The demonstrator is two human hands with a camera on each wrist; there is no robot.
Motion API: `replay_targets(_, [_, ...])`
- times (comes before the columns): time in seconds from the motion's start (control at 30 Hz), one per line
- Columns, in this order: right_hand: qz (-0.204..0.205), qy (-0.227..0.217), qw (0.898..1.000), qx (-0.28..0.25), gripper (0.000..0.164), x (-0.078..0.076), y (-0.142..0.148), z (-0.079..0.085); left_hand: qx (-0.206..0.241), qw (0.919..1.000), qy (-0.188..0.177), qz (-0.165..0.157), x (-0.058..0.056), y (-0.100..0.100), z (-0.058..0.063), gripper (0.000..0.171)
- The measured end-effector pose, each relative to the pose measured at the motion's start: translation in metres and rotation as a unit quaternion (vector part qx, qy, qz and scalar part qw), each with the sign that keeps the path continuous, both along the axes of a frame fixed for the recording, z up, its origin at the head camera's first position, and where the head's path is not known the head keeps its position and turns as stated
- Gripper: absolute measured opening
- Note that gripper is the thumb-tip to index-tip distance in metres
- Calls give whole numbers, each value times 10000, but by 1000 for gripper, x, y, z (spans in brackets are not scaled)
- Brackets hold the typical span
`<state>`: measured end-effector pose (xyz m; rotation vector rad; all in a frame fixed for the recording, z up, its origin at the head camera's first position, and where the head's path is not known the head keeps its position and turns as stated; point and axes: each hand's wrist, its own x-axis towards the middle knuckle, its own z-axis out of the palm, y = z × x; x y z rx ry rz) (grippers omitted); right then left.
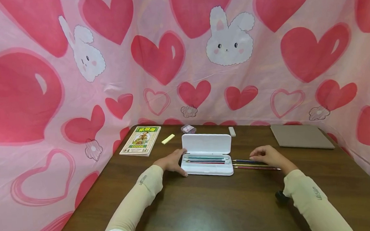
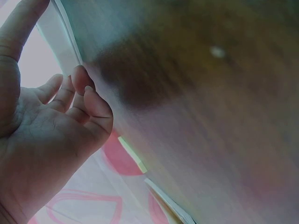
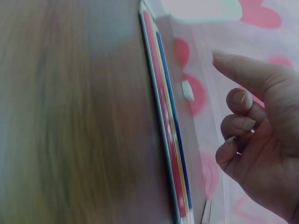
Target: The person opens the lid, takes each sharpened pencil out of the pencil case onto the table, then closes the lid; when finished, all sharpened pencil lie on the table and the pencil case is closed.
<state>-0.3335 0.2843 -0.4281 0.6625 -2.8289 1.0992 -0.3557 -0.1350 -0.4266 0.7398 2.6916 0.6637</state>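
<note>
Left hand [image 1: 171,162]: spread wide, touching white rectangular pencil case [image 1: 201,171].
Right hand [image 1: 268,157]: loosely curled, holds nothing, near slim blue, yellow, red pencils [image 1: 249,165].
Pencil case: between hands, lid [image 1: 206,144] raised.

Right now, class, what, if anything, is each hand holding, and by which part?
The left hand holds the white pencil case by its left end; the right hand, near the pencils, holds nothing.
</note>
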Motion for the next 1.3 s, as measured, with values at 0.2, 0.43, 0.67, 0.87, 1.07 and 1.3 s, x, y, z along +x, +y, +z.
replay_targets(0.2, [202, -264, 9994, 103, 20, -11, -22, -2, 31, 10000, -31, 24, 0, 0, -3, 97])
replay_targets(0.43, [641, -493, 9967, 88, 19, -18, -50, -7, -54, 9999, -78, 103, -1, 0, -7, 97])
replay_targets(0.67, [995, -465, 9934, 332, 14, -24, -70, -9, -44, 9998, -122, 123, -2, 0, -8, 98])
replay_targets(0.87, [1024, -637, 9909, 596, 15, -26, -79, -6, -42, 9999, -79, 82, -3, 1, -7, 99])
replay_targets(1.07, [801, -828, 9895, 870, 12, -27, -86, -2, -65, 9999, -65, 65, -3, 1, -6, 99])
replay_targets(1.3, [773, -717, 9879, 1142, 10, -27, -94, 6, -71, 10000, -17, 66, -4, 0, -4, 99])
